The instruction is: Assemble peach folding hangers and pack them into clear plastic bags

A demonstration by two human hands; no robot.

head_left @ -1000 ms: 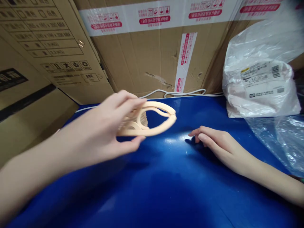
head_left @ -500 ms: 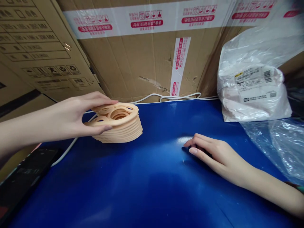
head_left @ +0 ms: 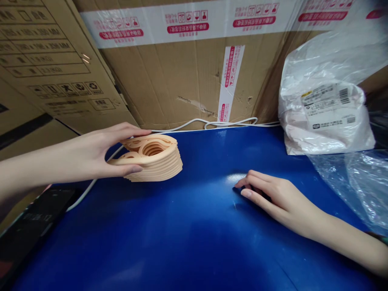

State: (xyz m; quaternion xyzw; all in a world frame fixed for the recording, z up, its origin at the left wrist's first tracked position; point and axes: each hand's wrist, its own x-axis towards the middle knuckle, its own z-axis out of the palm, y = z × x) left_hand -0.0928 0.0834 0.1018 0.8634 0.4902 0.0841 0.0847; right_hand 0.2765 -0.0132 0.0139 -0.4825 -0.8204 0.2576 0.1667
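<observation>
My left hand point(head_left: 100, 151) grips a peach-coloured stack of thin ridged layers with rounded openings point(head_left: 157, 163) from its left side. The thumb lies along the near edge and the fingers reach over the far edge, so the stack's left end is partly hidden. It is held over the blue tabletop point(head_left: 182, 226); whether its underside touches the surface I cannot tell. Away to the right, my right hand point(head_left: 275, 194) rests on the tabletop with its fingers loosely bent, thumb and forefinger apart, and nothing between them.
Large cardboard boxes point(head_left: 169, 81) stand along the back and left. A white cable point(head_left: 194, 125) runs along the rear edge and bends down at left. A phone point(head_left: 36, 226) showing a clock lies at lower left. At right sit a labelled white plastic parcel point(head_left: 324, 117) and clear wrap point(head_left: 360, 182).
The peach-coloured stack has tilted slightly in my left hand, and that hand has dipped a little. My right hand has stayed in place. The phone's seconds have advanced.
</observation>
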